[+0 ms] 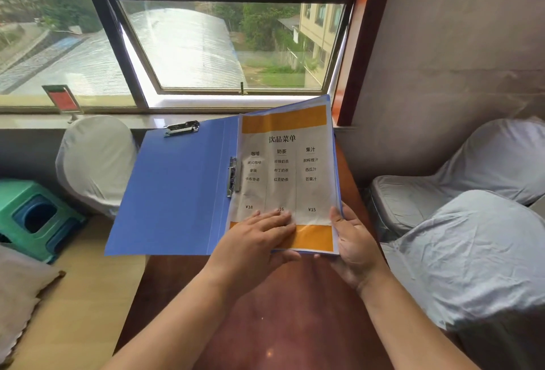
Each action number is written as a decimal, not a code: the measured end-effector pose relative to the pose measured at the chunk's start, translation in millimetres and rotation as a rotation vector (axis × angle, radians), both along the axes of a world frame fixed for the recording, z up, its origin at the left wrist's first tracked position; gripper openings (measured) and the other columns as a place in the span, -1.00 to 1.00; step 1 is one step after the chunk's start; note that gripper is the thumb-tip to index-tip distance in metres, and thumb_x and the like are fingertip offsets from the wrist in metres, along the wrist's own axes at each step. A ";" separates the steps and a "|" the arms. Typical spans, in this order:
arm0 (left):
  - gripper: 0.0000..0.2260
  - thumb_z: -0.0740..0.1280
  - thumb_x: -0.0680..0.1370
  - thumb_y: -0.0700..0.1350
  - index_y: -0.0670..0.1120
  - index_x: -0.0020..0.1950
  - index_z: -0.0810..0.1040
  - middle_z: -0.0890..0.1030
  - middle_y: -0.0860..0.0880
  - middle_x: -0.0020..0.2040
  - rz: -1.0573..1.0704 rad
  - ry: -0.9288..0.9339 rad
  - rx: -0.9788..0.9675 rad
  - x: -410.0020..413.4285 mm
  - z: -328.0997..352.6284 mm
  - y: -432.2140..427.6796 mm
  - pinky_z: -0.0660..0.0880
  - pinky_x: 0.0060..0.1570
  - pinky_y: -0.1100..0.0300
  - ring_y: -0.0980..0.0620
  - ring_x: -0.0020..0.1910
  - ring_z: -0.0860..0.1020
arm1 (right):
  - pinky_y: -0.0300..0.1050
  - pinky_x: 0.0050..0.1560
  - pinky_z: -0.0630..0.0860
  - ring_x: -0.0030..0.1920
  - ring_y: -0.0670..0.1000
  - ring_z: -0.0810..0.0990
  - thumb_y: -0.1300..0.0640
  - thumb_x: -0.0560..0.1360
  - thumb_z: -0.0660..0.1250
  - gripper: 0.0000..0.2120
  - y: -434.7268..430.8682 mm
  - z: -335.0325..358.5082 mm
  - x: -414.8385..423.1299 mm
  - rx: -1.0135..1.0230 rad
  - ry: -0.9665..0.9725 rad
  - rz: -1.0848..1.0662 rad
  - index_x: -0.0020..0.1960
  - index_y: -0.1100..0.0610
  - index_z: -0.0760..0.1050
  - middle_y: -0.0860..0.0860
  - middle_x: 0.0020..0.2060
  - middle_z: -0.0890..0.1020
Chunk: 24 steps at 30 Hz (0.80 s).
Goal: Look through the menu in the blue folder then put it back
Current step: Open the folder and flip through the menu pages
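A blue folder lies open over a wooden table. The left hand rests flat, fingers spread, on the menu — the right hand grips the folder's lower right edge.

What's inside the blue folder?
A menu page with orange bands lies in the open blue folder, clipped at its left edge. Anything beneath that page is covered.

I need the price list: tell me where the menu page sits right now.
In the head view the menu page lies on the right half of the open blue folder, centre frame below the window, with the left hand flat on it and the right hand gripping its lower right edge.
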<state>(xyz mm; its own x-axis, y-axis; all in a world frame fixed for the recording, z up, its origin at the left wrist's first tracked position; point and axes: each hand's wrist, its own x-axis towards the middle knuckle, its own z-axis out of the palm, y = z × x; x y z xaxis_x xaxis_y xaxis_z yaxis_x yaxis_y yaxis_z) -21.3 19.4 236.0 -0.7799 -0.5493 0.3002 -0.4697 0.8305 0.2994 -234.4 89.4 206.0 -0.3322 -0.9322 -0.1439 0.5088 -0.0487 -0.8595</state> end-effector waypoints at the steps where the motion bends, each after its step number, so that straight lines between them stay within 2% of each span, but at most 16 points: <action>1: -0.45 0.25 0.59 0.29 -0.05 0.38 0.65 0.60 -0.01 0.43 -0.003 0.018 -0.025 0.0 0.1 0.8 0.42 0.47 -0.07 -0.01 0.46 0.51 | 0.20 -0.17 0.69 0.00 0.22 0.81 -0.05 0.63 0.31 -0.68 0.3 0.7 -1.1 -0.004 -0.003 0.002 0.28 0.04 0.68 0.20 0.18 0.78; 3: -0.53 0.31 0.59 0.22 -0.08 0.28 0.72 0.69 -0.03 0.32 -0.012 0.060 -0.103 0.2 0.2 1.7 0.56 0.33 -0.05 -0.03 0.35 0.61 | 0.26 0.01 0.64 0.05 0.24 0.79 -0.05 0.63 0.31 -0.66 1.3 2.0 -2.2 0.000 -0.019 -0.003 0.30 0.05 0.68 0.23 0.23 0.76; 5: -0.59 0.36 0.57 0.19 -0.08 0.19 0.76 0.74 -0.01 0.23 -0.024 0.083 -0.176 0.7 1.3 2.8 0.63 0.21 0.06 -0.01 0.25 0.68 | 0.26 -0.11 0.70 0.04 0.21 0.81 -0.05 0.63 0.31 -0.68 1.8 2.8 -1.7 0.005 -0.034 -0.009 0.25 0.02 0.73 0.20 0.21 0.78; 9: -0.61 0.30 0.61 0.18 -0.07 0.09 0.78 0.77 0.01 0.15 -0.046 0.077 -0.241 2.6 4.3 5.5 0.69 0.03 0.10 0.01 0.13 0.72 | 0.04 -0.49 0.69 -0.12 0.16 0.82 -0.02 0.70 0.28 -0.72 4.3 4.3 -0.2 0.037 -0.049 -0.033 0.14 -0.06 0.77 0.13 0.11 0.81; 14: -0.65 0.29 0.62 0.15 -0.04 0.02 0.79 0.78 0.03 0.09 -0.070 0.078 -0.265 2.5 11.1 6.2 0.71 -0.09 0.09 0.00 0.05 0.75 | 0.01 -0.52 0.68 -0.14 0.16 0.82 -0.07 0.65 0.32 -0.74 6.5 6.3 -1.3 0.039 -0.054 -0.027 0.14 -0.05 0.77 0.14 0.09 0.81; 17: -0.76 0.42 0.60 0.09 -0.03 -0.01 0.79 0.79 0.05 0.07 -0.085 0.069 -0.229 3.5 13.0 5.0 0.71 -0.21 0.06 -0.02 -0.01 0.76 | 0.00 -0.52 0.68 -0.18 0.14 0.82 -0.02 0.72 0.27 -0.71 8.3 4.9 -4.1 0.045 -0.052 -0.034 0.09 -0.07 0.79 0.12 0.05 0.83; 20: -0.83 0.53 0.53 0.05 -0.02 0.01 0.79 0.78 0.05 0.08 -0.092 0.053 -0.217 5.1 12.6 4.6 0.70 -0.24 0.07 -0.01 -0.02 0.76 | 0.02 -0.51 0.68 -0.15 0.16 0.82 -0.07 0.65 0.31 -0.73 9.9 7.1 -4.1 0.042 -0.043 -0.023 0.12 -0.05 0.78 0.14 0.08 0.82; 24: -0.87 0.46 0.52 -0.01 -0.03 -0.03 0.74 0.78 0.06 -0.02 -0.106 0.048 -0.274 1.2 9.8 4.8 0.67 -0.33 0.07 -0.04 -0.12 0.74 | -0.02 -0.56 0.64 -0.20 0.19 0.78 -0.10 0.58 0.34 -0.70 9.7 7.4 -2.2 0.048 -0.021 -0.022 0.15 -0.01 0.75 0.21 0.08 0.79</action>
<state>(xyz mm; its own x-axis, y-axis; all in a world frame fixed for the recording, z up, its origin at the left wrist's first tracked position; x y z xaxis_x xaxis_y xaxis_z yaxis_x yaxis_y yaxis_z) -20.0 24.3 245.8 -0.8095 -0.3593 0.4643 -0.3670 0.9270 0.0775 -236.6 99.0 213.4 -0.3493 -0.9163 -0.1958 0.5264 -0.0190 -0.8500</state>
